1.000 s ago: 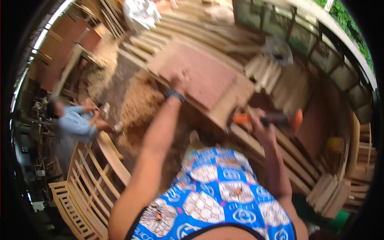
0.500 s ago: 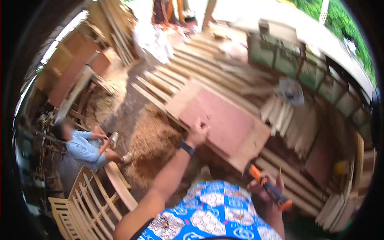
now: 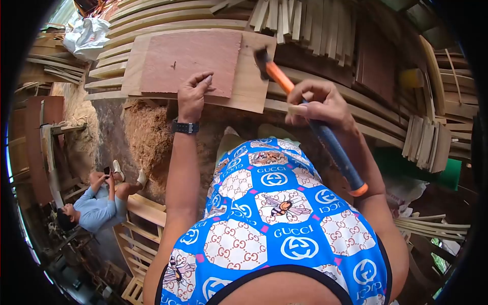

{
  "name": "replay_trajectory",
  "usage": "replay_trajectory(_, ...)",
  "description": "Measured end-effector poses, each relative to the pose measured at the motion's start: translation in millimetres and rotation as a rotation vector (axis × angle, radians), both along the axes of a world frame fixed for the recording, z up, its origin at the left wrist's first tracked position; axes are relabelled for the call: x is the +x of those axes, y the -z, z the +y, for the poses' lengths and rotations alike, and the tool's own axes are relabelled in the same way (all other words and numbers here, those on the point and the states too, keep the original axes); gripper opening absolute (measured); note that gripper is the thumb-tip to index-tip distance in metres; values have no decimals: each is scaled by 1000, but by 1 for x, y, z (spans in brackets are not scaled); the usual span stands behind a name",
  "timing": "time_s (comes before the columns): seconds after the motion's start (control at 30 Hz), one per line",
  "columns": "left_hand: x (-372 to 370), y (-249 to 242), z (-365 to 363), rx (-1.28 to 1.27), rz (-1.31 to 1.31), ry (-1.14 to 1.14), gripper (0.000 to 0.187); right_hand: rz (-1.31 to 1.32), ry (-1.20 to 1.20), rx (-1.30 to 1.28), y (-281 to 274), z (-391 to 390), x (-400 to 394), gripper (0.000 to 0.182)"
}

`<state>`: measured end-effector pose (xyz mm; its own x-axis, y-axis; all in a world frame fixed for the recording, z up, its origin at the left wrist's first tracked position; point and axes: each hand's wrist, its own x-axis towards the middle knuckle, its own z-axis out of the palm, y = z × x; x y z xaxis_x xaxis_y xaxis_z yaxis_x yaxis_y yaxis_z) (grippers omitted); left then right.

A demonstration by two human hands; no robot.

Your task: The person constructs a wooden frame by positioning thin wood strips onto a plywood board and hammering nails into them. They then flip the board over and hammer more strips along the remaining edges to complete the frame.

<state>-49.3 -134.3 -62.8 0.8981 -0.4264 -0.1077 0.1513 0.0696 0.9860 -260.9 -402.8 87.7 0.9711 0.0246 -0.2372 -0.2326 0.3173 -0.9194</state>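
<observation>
View: head camera, looking down over the person's blue patterned shirt [image 3: 274, 203] at the work.
Step in hand: nailing, by my judgement — a reddish plywood panel [image 3: 190, 61] lies flat on a pale wooden board [image 3: 251, 86], and the hammer is raised over it.
Left hand: the left hand [image 3: 192, 96] rests on the near edge of the panel, fingers [image 3: 206, 80] pinched together at the tips as if steadying a small nail; the nail itself is too small to make out. A dark wristwatch [image 3: 184, 127] sits on that wrist.
Right hand: the right hand [image 3: 317, 104] is wrapped tight round the orange-and-blue handle of the hammer [image 3: 305, 112], fingers curled fully about it.
Hammer head: dark, up and to the right of the left fingertips, apart from them — over the bare strip of board at the panel's right edge.
Panel relative to fingers: directly under the left fingertips, touching; it stretches far and left from them.
Next move calls for: a short, well-aimed stroke onto the pinched spot, with the fingertips kept low and clear — my reading only.
Surroundings: stacked wooden slats [image 3: 300, 20] at the far side, sawdust [image 3: 147, 137] on the floor near left, and another person [image 3: 96, 206] sitting on the floor well to the left.
</observation>
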Motion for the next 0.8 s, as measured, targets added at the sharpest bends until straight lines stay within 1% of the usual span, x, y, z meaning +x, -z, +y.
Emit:
replay_trajectory(0.03,-2,1,-3,3,0,-2,20,0,-2,3,-8,5,3,34)
replay_trajectory(0.1,-4,5,-10,211,-74,30,23,-148,113,210,-19,17,9,56)
replay_trajectory(0.13,-8,8,-15,213,-80,26,23,-155,110,213,-8,12,8,56)
replay_trajectory(0.17,-13,10,-24,254,-201,-34,25,-51,39,41,15,5,10,63)
replay_trajectory(0.2,-15,14,-30,294,-321,-97,28,52,-32,-132,24,2,11,70)
replay_trajectory(0.23,8,28,-10,297,-312,-107,28,112,-109,-374,34,20,35,65)
replay_trajectory(0.27,11,30,-10,244,-270,-134,32,109,-116,-372,39,22,35,65)
replay_trajectory(0.3,13,33,-8,189,-229,-164,37,183,-148,-321,49,24,34,62)
replay_trajectory(0.33,11,35,-5,189,-233,-174,37,255,-179,-272,54,26,31,59)
replay_trajectory(0.37,10,29,-4,244,-295,-195,41,236,-146,-349,50,34,27,49)
replay_trajectory(0.4,9,24,-3,301,-352,-218,45,231,-159,-354,50,35,28,49)
replay_trajectory(0.47,13,24,3,280,-344,-221,48,253,-203,-375,53,37,27,50)
replay_trajectory(0.53,13,26,11,262,-342,-216,52,269,-230,-328,53,43,28,48)
replay_trajectory(0.6,17,28,17,183,-317,-174,56,212,-254,-312,42,50,34,46)
replay_trajectory(0.73,25,37,24,185,-341,-203,59,132,-310,-309,41,58,49,43)
replay_trajectory(0.8,28,45,28,144,-340,-217,59,168,-282,-427,39,66,55,45)
